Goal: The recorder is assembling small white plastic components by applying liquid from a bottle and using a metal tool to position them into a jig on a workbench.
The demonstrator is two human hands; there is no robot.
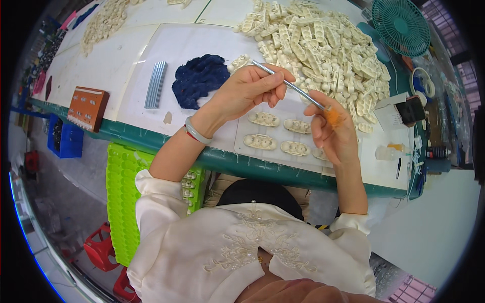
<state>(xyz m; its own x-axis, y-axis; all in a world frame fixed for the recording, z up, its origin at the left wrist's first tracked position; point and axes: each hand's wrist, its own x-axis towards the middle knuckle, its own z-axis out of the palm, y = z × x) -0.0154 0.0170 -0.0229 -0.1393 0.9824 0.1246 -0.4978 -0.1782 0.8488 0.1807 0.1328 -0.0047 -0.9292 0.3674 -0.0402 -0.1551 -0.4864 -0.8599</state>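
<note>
Both hands up over the white-topped desk (103,53) with green edging, on one slim silver metal rod (301,92). Rod is held in the air, tilted, upper end to the person's left, lower end to the right. Left hand (246,92): grip closed on the rod near its upper end, thumb on top. Right hand (341,140): grip closed around the lower end, fingers curled, right beside a fuzzy orange tuft (332,117); tuft is blurred, can't tell if it's fixed to the rod. Below the hands, cream oval moulded pieces (259,142) sit in two rows on a translucent pale sheet (241,132) near the front edge; right hand partly covers the last one. Big heap of cream moulded parts (316,43) behind the hands. Dark blue putty-like lump (199,81) left of the left hand, then a bundle of bluish-silver metal strips (156,85), then a brown rectangular block (88,108) at the edge. Dark-screened phone (410,110) far right, near a round green fan (401,26).
</note>
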